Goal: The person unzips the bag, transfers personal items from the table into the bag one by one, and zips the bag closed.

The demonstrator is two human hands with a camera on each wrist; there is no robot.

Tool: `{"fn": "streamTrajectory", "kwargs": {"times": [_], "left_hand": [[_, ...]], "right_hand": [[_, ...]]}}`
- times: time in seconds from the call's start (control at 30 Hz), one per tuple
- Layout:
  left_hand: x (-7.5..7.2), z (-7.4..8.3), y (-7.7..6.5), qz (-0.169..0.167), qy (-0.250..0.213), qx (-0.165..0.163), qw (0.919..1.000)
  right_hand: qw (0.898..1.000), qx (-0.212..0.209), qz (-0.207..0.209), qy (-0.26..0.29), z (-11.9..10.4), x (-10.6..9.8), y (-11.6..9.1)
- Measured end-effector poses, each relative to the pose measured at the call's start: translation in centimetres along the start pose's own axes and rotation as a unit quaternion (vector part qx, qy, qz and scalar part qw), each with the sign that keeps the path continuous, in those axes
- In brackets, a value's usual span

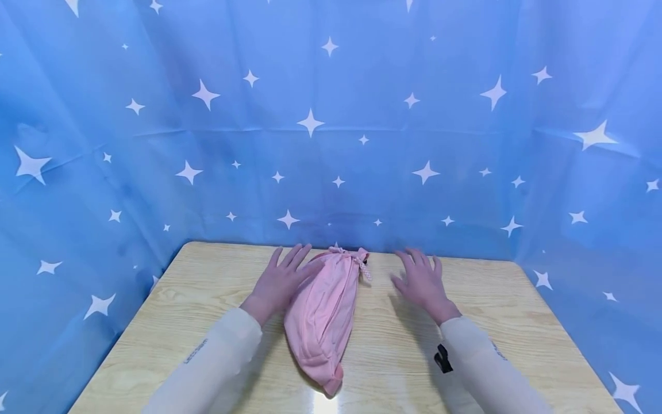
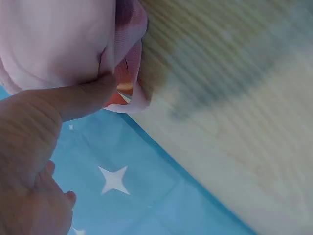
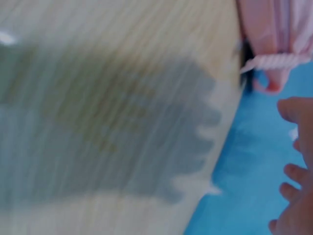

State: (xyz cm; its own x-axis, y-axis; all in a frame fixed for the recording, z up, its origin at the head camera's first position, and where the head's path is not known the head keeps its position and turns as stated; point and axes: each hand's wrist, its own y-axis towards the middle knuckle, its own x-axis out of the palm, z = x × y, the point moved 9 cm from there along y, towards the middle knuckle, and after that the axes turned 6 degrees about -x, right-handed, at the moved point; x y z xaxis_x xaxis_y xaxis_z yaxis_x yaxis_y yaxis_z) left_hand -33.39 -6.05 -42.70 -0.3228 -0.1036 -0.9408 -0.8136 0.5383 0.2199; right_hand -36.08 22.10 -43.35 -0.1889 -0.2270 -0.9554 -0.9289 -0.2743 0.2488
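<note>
A pink cloth bag (image 1: 323, 319) lies lengthwise on the table, its narrow end tied with a pale twisted cord (image 1: 364, 267) near the back edge. My left hand (image 1: 281, 282) is spread at the bag's upper left side, with the thumb laid over the cloth. In the left wrist view that thumb (image 2: 88, 95) reaches the pink fabric (image 2: 58, 39), beside a fold where some orange shows. Off to the bag's right, my right hand (image 1: 421, 282) hovers above the table with fingers apart, holding nothing. The right wrist view has its fingers (image 3: 296, 110) below the bag's corded end (image 3: 279, 61).
The light wood-grain table (image 1: 491, 310) meets a blue curtain (image 1: 362, 172) with white stars at the back, and the curtain continues along both sides. A small black piece (image 1: 443, 358) hangs by the right sleeve. Something dark (image 3: 248, 63) sits beside the bag's cord.
</note>
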Motion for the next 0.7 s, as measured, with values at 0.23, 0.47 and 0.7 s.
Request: {"fn": "streamTrajectory", "kwargs": {"times": [0.23, 0.47, 0.7], "left_hand": [[0.3, 1.5, 0.7, 0.003, 0.077, 0.080, 0.9938], [0.6, 2.2, 0.4, 0.001, 0.057, 0.108, 0.9926], [0.8, 3.0, 0.3, 0.010, 0.046, 0.118, 0.9919]], "right_hand": [[0.999, 0.032, -0.028, 0.019, 4.4, 0.9, -3.3], [0.998, 0.049, -0.027, 0.026, 7.1, 1.2, -5.3], [0.998, 0.055, -0.029, 0.025, 8.1, 0.9, -6.2]]}}
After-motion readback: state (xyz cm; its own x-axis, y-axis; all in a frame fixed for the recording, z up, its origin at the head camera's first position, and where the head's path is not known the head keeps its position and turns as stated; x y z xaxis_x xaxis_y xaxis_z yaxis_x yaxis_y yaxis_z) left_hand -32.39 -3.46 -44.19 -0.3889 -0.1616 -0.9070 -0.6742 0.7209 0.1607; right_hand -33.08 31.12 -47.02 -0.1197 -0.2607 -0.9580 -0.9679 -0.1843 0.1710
